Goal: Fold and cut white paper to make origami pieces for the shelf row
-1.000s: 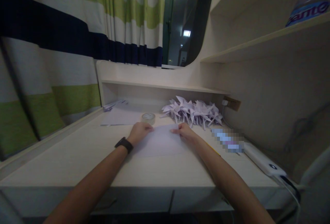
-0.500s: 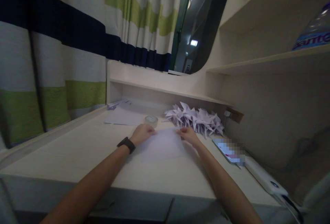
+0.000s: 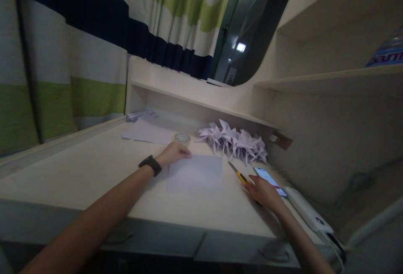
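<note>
Okay, left hand (image 3: 174,153) is at the far left corner of a white paper sheet (image 3: 198,173), thumb and fingers drawn close together, tips on the edge; can't tell if it's pinching the corner or just pressing it down. Black wristband (image 3: 150,165) on that wrist. Sheet lies on the pale desk (image 3: 94,173), roughly centered in front of the person, between the two hands. Right hand (image 3: 263,191) is well off the sheet, over on the right, fingers partly curled at the near end of a yellow-handled cutter (image 3: 242,177); blade end points away and left, toward the gap between sheet and pinwheels. Its fingers touch the handle, but the palm side is hidden, so can't tell how firm the grip is. Phone (image 3: 267,176), screen lit, sits just beyond that hand, partly covered by it. Long white device (image 3: 307,211) with a cable is next to the phone, nearer the person. Pile of folded paper pinwheels (image 3: 234,139) is behind the sheet, to the right, under the low shelf (image 3: 195,101). Clear tape roll (image 3: 182,137) lies flat just beyond the left hand. Paper stack (image 3: 147,129) is back left, with paper strips (image 3: 138,116) at its far edge. Labelled bottle (image 3: 388,53) up on the side shelf (image 3: 333,78), cut by the frame.
</note>
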Action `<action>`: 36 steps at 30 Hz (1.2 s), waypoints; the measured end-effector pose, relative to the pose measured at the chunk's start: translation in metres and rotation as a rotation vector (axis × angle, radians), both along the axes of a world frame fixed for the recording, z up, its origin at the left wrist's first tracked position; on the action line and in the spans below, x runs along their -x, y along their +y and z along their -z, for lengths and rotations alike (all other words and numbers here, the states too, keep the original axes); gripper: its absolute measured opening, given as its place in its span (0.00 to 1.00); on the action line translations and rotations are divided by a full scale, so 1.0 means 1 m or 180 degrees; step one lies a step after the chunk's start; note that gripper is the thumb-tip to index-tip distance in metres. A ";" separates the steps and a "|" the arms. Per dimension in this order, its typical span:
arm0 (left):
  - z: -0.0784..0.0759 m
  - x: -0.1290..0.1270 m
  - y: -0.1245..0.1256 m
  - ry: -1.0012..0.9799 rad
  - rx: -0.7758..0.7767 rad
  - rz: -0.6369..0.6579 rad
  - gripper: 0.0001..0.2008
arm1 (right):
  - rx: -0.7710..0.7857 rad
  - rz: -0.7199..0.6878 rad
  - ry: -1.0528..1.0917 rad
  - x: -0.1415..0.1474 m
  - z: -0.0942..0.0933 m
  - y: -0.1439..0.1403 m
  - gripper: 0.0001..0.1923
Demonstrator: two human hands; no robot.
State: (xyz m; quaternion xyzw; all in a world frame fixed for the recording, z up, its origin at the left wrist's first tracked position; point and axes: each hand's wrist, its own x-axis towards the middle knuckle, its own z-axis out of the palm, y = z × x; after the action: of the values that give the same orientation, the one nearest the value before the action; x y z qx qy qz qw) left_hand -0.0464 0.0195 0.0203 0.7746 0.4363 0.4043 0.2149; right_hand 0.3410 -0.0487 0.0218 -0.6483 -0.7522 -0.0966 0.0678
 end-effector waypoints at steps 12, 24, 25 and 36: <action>0.002 0.004 0.003 -0.0050 -0.0068 0.0075 0.09 | -0.0033 -0.0616 0.0358 0.010 0.009 0.029 0.16; -0.001 0.012 0.001 0.0394 -0.0084 -0.0104 0.10 | 0.0114 -0.1954 0.0747 0.065 0.006 0.033 0.16; -0.002 0.013 0.000 0.0465 -0.0085 -0.0155 0.10 | 0.0160 -0.2000 0.0775 0.068 0.007 0.033 0.15; 0.003 -0.002 -0.017 0.1817 -0.0916 -0.0719 0.20 | 0.0395 -0.2307 0.0664 0.081 0.001 0.026 0.16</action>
State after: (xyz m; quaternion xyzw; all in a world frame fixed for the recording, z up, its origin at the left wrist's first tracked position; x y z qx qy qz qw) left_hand -0.0444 0.0024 0.0170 0.8257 0.5004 0.2497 -0.0736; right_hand 0.2598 -0.0223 0.0211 -0.3495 -0.9261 0.0460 0.1343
